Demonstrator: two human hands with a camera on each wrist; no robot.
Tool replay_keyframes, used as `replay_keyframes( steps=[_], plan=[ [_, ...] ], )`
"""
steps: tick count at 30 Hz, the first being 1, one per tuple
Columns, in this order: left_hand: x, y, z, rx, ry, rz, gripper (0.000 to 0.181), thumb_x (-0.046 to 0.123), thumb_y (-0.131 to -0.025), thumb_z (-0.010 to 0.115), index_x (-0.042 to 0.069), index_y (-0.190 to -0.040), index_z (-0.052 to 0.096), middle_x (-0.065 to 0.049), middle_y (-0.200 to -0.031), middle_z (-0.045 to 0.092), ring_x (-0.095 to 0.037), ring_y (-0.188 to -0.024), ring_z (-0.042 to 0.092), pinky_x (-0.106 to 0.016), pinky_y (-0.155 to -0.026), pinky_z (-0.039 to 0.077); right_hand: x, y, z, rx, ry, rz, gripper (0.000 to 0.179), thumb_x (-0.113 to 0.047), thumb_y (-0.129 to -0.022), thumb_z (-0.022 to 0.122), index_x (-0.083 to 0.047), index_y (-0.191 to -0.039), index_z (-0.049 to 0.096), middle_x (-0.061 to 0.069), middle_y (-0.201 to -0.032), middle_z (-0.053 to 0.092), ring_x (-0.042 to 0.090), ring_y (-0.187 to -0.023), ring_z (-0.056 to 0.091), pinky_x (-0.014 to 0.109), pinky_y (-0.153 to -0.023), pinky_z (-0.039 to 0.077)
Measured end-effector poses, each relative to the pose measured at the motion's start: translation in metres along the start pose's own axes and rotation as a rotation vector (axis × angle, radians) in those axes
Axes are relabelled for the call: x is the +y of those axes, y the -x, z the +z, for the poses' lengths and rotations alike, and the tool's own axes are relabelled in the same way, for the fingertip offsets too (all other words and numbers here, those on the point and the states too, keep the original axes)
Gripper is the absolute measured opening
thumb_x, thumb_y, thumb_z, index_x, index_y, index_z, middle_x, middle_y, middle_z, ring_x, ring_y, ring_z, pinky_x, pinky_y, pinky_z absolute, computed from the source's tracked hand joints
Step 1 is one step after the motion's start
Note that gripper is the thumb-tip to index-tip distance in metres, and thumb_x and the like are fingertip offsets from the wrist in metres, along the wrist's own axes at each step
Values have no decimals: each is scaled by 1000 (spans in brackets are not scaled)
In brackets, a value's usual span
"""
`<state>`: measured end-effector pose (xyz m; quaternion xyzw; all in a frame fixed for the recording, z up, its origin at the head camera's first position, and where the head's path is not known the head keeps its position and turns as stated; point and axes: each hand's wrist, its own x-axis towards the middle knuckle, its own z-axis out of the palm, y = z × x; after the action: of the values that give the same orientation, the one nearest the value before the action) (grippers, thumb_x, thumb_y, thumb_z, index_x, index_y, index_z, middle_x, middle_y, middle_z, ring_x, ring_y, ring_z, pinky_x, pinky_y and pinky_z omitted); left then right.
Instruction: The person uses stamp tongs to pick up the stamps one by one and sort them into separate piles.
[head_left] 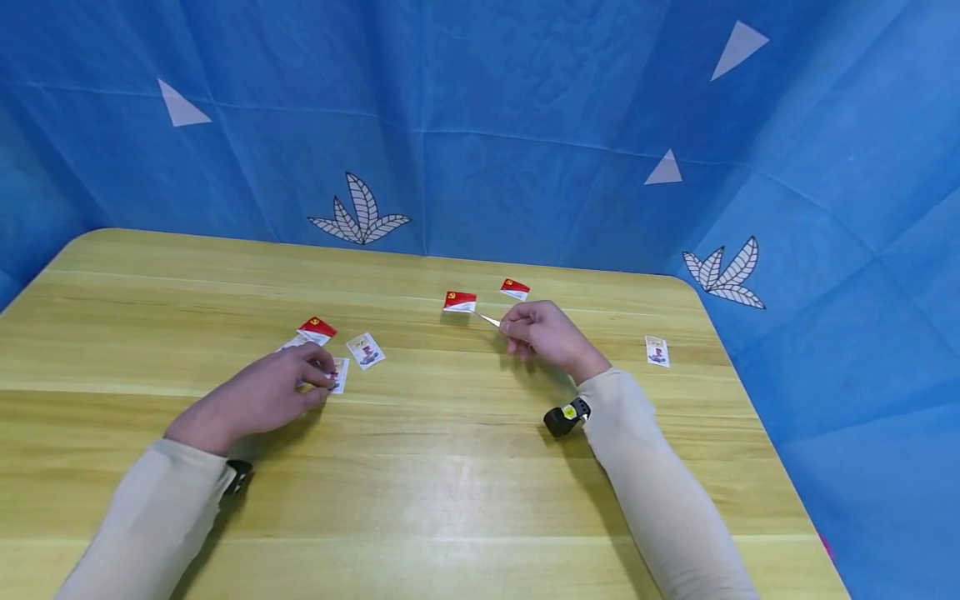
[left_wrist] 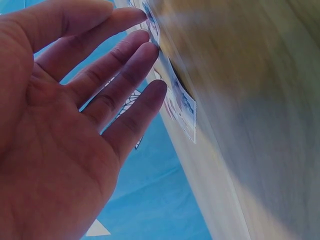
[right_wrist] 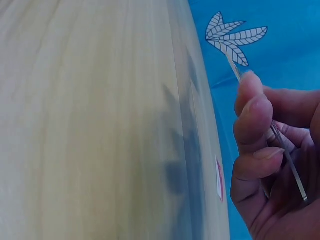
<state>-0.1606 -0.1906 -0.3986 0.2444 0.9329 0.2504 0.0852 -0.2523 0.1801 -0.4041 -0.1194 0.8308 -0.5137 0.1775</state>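
In the head view my right hand pinches a pair of thin metal tweezers. Their tip meets the lower right corner of a red-and-white stamp. The right wrist view shows the tweezers' shaft running back across the palm. My left hand hovers low over a small group of stamps, partly hiding a white one with a printed figure. Its fingers are extended and slightly bent, fingertips right by the stamps in the left wrist view. A red-topped stamp lies just beyond that hand.
Another white figure stamp lies right of the left hand. A second red-and-white stamp is near the back edge, and one more figure stamp lies at the far right. A blue patterned curtain hangs behind the wooden table.
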Motion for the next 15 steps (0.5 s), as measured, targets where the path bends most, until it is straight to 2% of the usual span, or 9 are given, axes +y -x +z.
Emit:
replay_keyframes(
  steps=[5,10,15],
  plan=[
    [1,0,0,9,-2,0,11,2,-87,70,-1,-96,76,-11,-111,58,-30,-100,57,-48,-85,49,1,-2,-5,35,6,21,20,-8,-101,52,10,-100,63,10,-70,56,17,-54,50,29,-52,46],
    [0,0,0,19,-14,8,11,2,-87,70,0,-95,77,-11,-111,59,-30,-100,57,-48,-85,49,3,-3,-10,37,-7,30,21,-8,-101,52,11,-100,61,9,-69,54,16,-52,48,28,-50,44],
    [0,0,1,16,-24,3,11,2,-87,70,0,-96,77,-11,-111,59,-31,-101,57,-49,-86,48,5,-3,-17,48,27,35,21,-9,-102,50,10,-99,60,8,-69,54,15,-52,47,27,-50,43]
  ],
)
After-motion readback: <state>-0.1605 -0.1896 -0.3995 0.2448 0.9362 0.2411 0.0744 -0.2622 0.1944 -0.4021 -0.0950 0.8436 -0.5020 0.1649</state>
